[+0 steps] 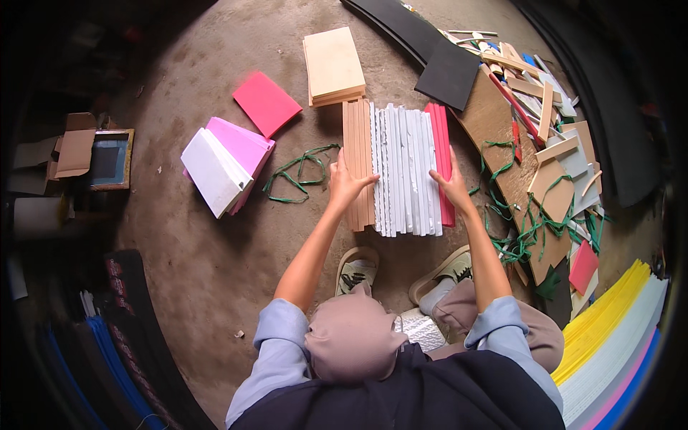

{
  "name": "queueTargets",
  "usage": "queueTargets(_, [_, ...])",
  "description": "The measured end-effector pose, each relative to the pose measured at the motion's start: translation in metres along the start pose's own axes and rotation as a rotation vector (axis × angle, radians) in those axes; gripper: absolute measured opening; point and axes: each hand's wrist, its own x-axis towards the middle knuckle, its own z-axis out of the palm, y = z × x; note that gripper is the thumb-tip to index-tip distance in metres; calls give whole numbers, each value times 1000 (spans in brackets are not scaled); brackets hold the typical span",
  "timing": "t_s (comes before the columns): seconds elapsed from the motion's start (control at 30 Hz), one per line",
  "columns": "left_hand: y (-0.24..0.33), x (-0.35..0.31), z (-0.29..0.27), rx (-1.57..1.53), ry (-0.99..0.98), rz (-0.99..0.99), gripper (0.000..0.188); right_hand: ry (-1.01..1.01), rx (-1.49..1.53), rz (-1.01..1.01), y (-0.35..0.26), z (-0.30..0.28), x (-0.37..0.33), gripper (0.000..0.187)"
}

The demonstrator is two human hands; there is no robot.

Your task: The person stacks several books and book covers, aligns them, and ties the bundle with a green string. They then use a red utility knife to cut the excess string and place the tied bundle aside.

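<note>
Row [403, 172] x1 of slabs on edge sits on floor [222, 287] btwn L hand [347, 185] & R hand [453, 189], just ahead of 2 shoes [357, 266]: 3 colour blocks L to R, i.e. tan block [357, 129], white block [390, 143], red block [439, 132], pcs too tight to count. Around it: 1 tan stack [335, 63] beyond, 1 red stack [266, 104] + 1 white-pink stack [215, 170] to L, 1 green string tangle [529, 235] to R. L hand spread, thumb over tan to white's edge, fingers at tan's outer side; R hand likewise spread, thumb across red to white, fingers along red's outer side.
</note>
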Motion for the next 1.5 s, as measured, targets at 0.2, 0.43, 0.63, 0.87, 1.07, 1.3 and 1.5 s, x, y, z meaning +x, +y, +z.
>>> queueTargets(0.2, [-6,23,12,6,-90,-66,116,-180,-226,172,18,-14,24,86])
queueTargets(0.43, [-7,47,6,-107,-206,-72,111,-173,-293,306,0,-19,57,84])
queueTargets(0.63, [7,20,-14,-149,5,15,99,69,-306,71,-38,-12,12,86])
queueTargets(0.87, [57,-25,-51,-114,252,379,91,299,-85,-360,-71,-19,-22,73])
queueTargets(1.07, [-21,-33,8,-245,223,435,87,125,-45,-384,18,5,-38,56])
queueTargets(1.3, [-20,-31,13,-164,207,345,85,-48,-351,-319,44,-18,-21,61])
queueTargets(1.5, [24,-24,-24,-50,248,370,83,153,-393,-385,-37,-23,-9,62])
